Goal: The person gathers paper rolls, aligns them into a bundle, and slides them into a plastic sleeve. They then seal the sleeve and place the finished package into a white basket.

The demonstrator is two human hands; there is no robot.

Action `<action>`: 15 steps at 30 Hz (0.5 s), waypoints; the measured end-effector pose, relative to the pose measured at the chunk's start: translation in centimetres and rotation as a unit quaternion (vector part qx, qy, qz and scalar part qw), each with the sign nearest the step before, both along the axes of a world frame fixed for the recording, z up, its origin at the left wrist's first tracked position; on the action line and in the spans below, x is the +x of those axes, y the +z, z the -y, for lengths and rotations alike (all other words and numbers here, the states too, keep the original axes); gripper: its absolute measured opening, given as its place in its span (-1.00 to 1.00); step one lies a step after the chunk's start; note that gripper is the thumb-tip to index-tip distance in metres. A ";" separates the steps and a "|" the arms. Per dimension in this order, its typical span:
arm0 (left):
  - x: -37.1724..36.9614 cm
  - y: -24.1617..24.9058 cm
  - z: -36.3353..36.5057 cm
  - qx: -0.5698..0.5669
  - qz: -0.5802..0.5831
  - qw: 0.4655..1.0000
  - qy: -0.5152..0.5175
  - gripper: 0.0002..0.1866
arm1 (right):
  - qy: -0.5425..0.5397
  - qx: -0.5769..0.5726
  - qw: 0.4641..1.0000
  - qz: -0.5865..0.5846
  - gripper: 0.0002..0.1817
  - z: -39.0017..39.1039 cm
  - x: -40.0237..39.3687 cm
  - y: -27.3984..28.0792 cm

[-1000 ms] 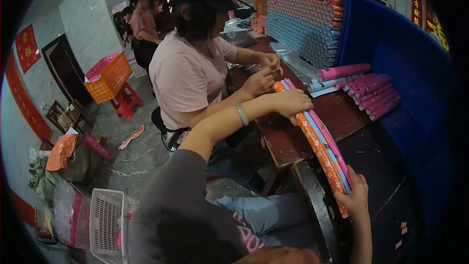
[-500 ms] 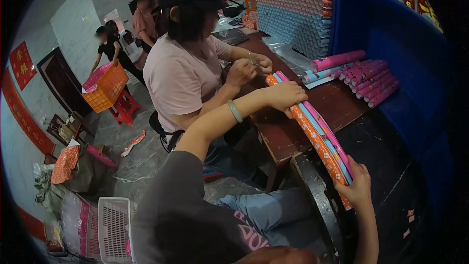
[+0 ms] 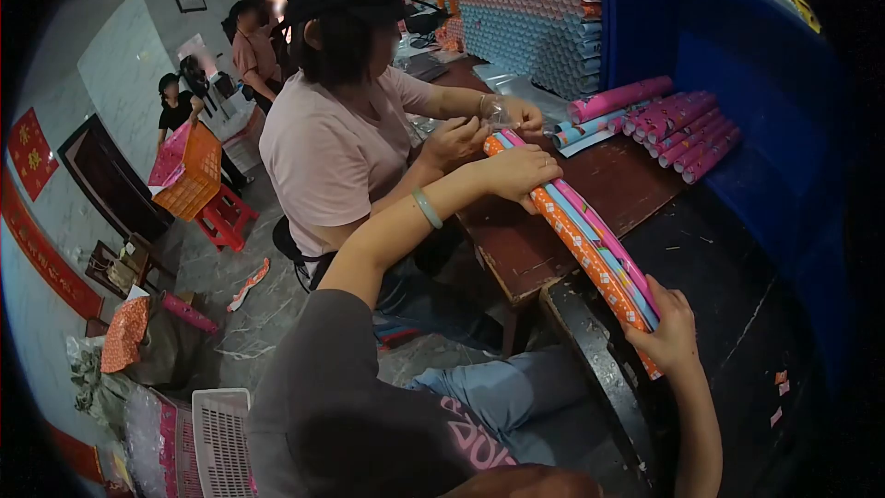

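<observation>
In the head view I hold a bundle of long wrapping paper rolls: an orange patterned roll (image 3: 590, 258), a light blue roll (image 3: 599, 232) and a pink roll (image 3: 610, 238). Around the far end of the bundle wraps my left hand (image 3: 524, 174), closed, a pale green bangle on its wrist. My right hand (image 3: 670, 326) grips the near end, its thumb over the orange side. A co-worker's hands (image 3: 481, 131), just beyond the far end, hold a piece of clear plastic. The rolls slant over the edge of the brown table (image 3: 608, 180).
Pink rolls (image 3: 691, 134) lie piled on the table at right, beside a blue partition (image 3: 737, 83). Behind stands a tall stack of rolls (image 3: 525, 32). The co-worker (image 3: 323, 138) sits close at left. An orange crate (image 3: 192, 171) rests on a red stool (image 3: 224, 219).
The view has shifted slightly, so the scene sits a little to the left and higher. The co-worker's hands have moved apart with the clear plastic between them. My grip is unchanged.
</observation>
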State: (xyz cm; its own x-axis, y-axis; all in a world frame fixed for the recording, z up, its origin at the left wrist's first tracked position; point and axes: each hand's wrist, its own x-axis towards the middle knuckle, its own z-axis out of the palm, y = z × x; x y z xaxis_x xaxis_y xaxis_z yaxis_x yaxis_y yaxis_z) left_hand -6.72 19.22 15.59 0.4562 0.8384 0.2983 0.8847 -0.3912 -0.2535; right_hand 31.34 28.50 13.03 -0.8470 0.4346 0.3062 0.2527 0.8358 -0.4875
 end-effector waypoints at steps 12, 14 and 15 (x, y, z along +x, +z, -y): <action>0.5 0.7 1.6 -0.016 -0.006 0.999 0.027 -0.30 | -0.007 0.002 1.000 0.021 -0.14 0.2 0.1 -0.3; 0.6 0.7 1.7 -0.006 0.002 1.000 0.015 -0.30 | -0.007 0.001 1.000 0.020 -0.14 0.1 0.1 -0.3; 0.6 0.7 1.8 -0.004 0.001 1.000 0.015 -0.30 | -0.006 0.003 1.000 0.019 -0.14 0.1 0.2 -0.3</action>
